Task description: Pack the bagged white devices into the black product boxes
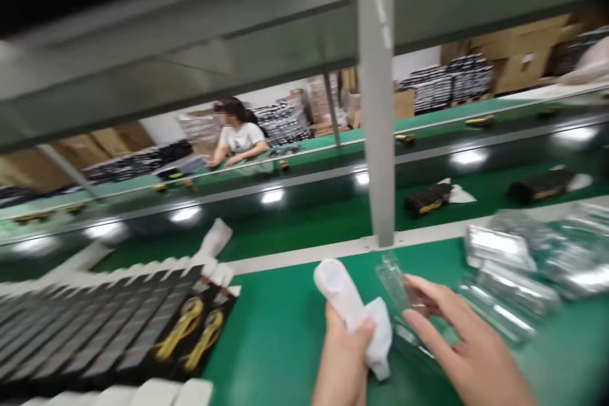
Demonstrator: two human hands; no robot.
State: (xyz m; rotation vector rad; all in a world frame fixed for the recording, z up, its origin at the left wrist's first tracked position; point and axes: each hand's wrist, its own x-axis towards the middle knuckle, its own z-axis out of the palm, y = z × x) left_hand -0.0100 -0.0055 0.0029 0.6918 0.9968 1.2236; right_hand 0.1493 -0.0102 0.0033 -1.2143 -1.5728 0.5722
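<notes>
My left hand [343,361] grips a small white pouch-like packet [353,307] above the green worktop. My right hand [464,346] holds a clear plastic blister shell [398,282] by its right side, just to the right of the white packet. The frame is motion-blurred, so fine detail is unclear.
A fanned row of black packaging cards [95,330] with yellow cables [197,330] lies at the left. A pile of clear plastic shells [533,254] lies at the right. A grey post [378,139] stands ahead, with a conveyor [304,209] carrying black packs [428,198] behind. A person [238,139] works across the line.
</notes>
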